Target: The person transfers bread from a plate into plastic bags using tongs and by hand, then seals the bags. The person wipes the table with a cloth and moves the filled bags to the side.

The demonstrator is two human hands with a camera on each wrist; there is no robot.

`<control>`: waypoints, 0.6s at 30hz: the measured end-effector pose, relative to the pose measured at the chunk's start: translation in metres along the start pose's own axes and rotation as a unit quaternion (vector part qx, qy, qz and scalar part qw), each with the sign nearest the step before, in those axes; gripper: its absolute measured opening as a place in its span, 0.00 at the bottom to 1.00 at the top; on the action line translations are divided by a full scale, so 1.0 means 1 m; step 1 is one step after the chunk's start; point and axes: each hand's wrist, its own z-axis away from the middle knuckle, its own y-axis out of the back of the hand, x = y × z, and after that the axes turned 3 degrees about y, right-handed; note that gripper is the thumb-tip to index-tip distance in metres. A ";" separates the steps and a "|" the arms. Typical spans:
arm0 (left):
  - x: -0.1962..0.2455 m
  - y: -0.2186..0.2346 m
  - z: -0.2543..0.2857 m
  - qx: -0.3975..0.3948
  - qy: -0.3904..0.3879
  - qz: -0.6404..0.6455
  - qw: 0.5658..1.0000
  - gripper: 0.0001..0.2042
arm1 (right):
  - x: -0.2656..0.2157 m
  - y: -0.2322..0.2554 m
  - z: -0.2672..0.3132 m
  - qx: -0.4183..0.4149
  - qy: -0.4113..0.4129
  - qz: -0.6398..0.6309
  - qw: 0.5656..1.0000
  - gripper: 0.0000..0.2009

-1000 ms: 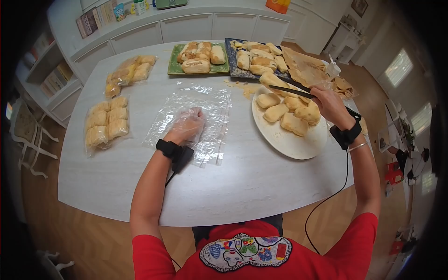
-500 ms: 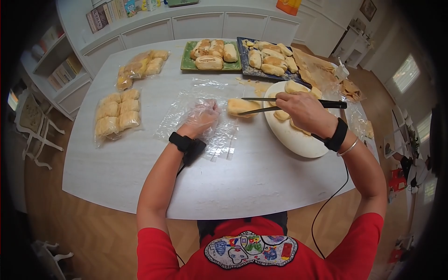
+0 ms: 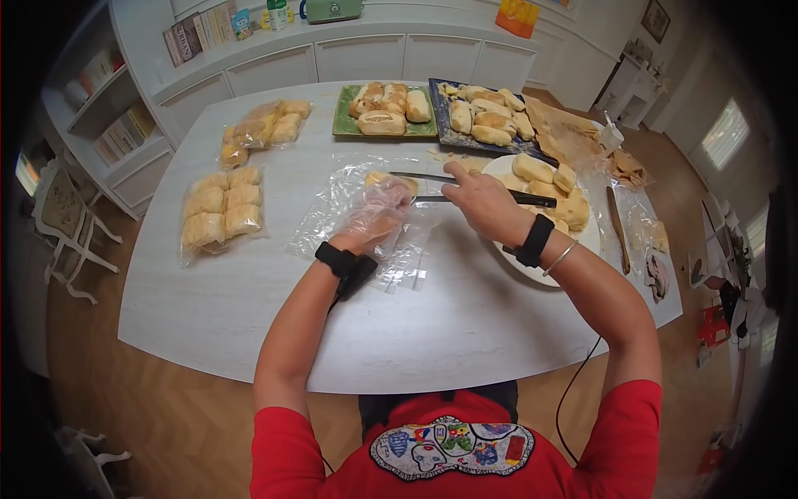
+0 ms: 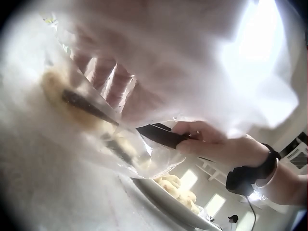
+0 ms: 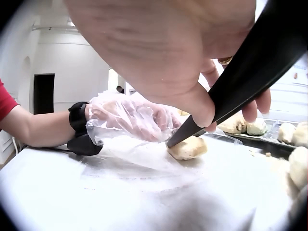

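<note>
Clear plastic covers my left hand (image 3: 382,209), whose fingers are curled at a clear plastic bag (image 3: 332,187) lying flat on the table. My right hand (image 3: 490,204) grips black tongs (image 3: 532,198), which reach leftward to the left hand's fingers. Between the tong tips is a pale yellow bread roll (image 5: 188,148), low over the plastic. In the left wrist view, thin film drapes round the tong arm (image 4: 91,107) and roll, partly blurring both. Under the right forearm stands a white plate (image 3: 540,273) of similar rolls (image 3: 573,212).
Two bags of packed rolls (image 3: 223,208) (image 3: 264,129) lie at the left. At the back are a green tray (image 3: 349,133) and a dark blue tray (image 3: 445,137) of rolls. Brown paper (image 3: 565,129) and a long wooden stick (image 3: 617,229) lie at the right.
My right hand has swung left from the plate with the tongs, carrying a roll over to the plastic bag at my left hand. The left hand stays nearly in place.
</note>
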 end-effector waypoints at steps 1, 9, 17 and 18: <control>0.000 0.001 0.001 -0.009 0.001 -0.012 1.000 0.06 | 0.004 -0.002 0.001 0.012 0.004 -0.015 1.000 0.06; 0.005 -0.002 0.000 0.001 0.024 -0.075 0.997 0.05 | 0.035 0.029 0.044 -0.024 -0.050 -0.046 0.997 0.05; 0.008 -0.010 0.004 0.012 -0.043 -0.180 0.983 0.04 | 0.025 0.037 0.065 -0.052 -0.056 -0.054 0.996 0.03; 0.007 -0.012 0.005 0.011 -0.044 -0.182 0.982 0.04 | 0.022 0.034 0.062 -0.045 -0.052 -0.059 0.996 0.03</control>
